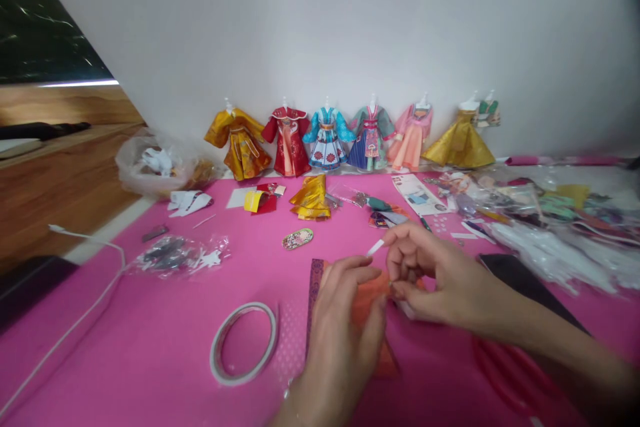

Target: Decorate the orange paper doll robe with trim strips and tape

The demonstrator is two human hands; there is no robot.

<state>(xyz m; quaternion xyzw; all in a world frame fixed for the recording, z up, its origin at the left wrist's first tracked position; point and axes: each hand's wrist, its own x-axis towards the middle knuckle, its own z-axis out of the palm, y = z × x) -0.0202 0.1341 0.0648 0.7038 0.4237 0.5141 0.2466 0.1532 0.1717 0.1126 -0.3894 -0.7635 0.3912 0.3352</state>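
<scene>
A piece of orange fabric [367, 297] with a dark patterned purple border [316, 280] lies on the pink table in front of me. My left hand [345, 313] rests over it, its fingers stretched across the cloth and its thumb apart from them. At the fabric's right side, my right hand [417, 273] is closed in a pinch; what its fingertips hold is hidden. A short white strip [375, 248] sticks out by the right index fingertip. Left of the fabric lies a roll of white tape [215, 353]. An oval patterned clip-like piece [298, 239] lies beyond the hands.
Several small dressed doll bodies [327, 137] stand along the wall. Folded gold fabric [313, 197] and a printed sheet [417, 195] lie before them. Plastic bags of parts [560, 240] crowd the right; another bag [183, 255] and a white cable [123, 260] lie left. Red-handled scissors-like item [505, 373] sits near right.
</scene>
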